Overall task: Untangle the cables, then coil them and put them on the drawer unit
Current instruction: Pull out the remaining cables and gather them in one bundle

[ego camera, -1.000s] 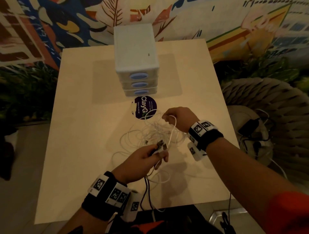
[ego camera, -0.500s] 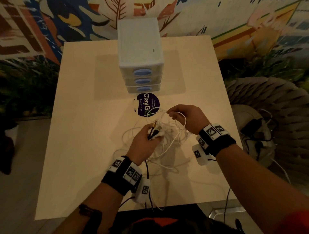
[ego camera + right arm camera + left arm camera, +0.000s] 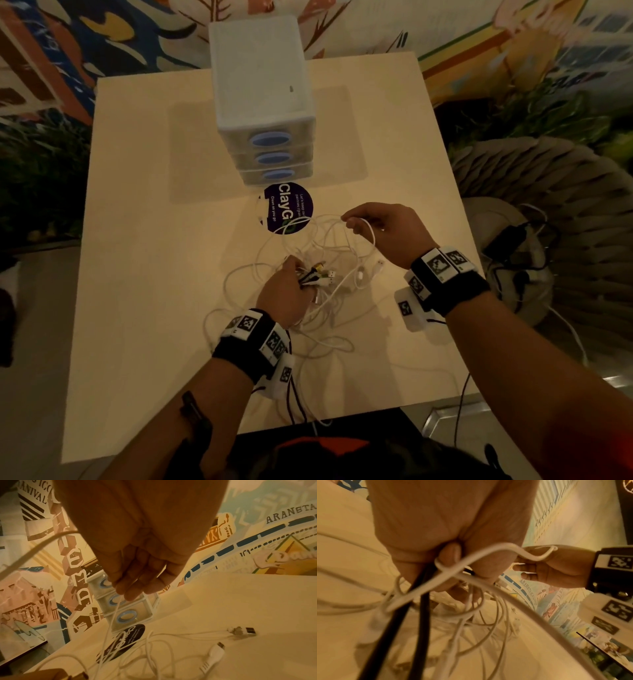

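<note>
A tangle of white cables [image 3: 329, 260] lies on the cream table [image 3: 154, 240] in front of the white drawer unit [image 3: 262, 85]. My left hand [image 3: 287, 294] grips a bundle of cable plugs [image 3: 318, 275] and black and white cords [image 3: 423, 601] over the tangle. My right hand [image 3: 383, 229] pinches a loop of one white cable [image 3: 368, 233] just right of the pile; that loop [image 3: 537, 555] also shows in the left wrist view. Loose plugs [image 3: 247, 631] lie on the table under the right hand [image 3: 135, 574].
A dark round sticker [image 3: 289, 209] lies between the drawer unit and the cables. A woven chair [image 3: 548, 212] with black cords stands right of the table. A painted wall [image 3: 102, 34] is behind it. Bare tabletop stretches to the left.
My left hand has moved forward with the plugs, over the tangle. My right hand has shifted slightly right, still holding the white loop. The view has tilted closer to the table.
</note>
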{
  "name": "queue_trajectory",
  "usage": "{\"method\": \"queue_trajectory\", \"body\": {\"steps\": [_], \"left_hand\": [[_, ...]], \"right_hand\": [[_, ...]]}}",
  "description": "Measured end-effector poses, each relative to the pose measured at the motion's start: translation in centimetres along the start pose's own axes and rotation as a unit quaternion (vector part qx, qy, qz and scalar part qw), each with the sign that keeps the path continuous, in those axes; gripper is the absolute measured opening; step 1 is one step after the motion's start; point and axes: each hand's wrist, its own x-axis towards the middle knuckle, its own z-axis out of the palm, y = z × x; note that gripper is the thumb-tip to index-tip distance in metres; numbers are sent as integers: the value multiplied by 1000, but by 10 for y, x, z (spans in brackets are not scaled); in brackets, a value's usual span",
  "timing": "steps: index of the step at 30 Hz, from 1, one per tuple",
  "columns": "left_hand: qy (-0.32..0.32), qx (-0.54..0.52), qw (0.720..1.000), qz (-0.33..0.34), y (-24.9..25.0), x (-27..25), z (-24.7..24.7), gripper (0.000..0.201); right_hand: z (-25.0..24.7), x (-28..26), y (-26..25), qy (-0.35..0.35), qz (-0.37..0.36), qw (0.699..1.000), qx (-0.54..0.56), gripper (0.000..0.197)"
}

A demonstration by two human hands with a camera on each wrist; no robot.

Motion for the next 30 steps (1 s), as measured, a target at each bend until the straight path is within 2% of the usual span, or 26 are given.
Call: {"method": "queue_trajectory", "body": {"steps": [5,13,18,27,30], "left_hand": [[0,-116,993,-17,4,-5,-9,16],[23,-233,972,-14,0,-10,-19,10],[28,-247,969,-4,-2,-13,-23,4],[35,-337,941,18,8,-32,-33,14],[49,-317,947,29,1,-32,-32,13]], "right_hand": [[-10,-3,8,23,10,1000,7,15],[-23,-10,18,62,1,998,16,15],[-26,-16,16,69,-8,997,14,17],[-27,-19,30,123,22,991,38,14],[-28,-22,36,109,27,993,26,14]]}}
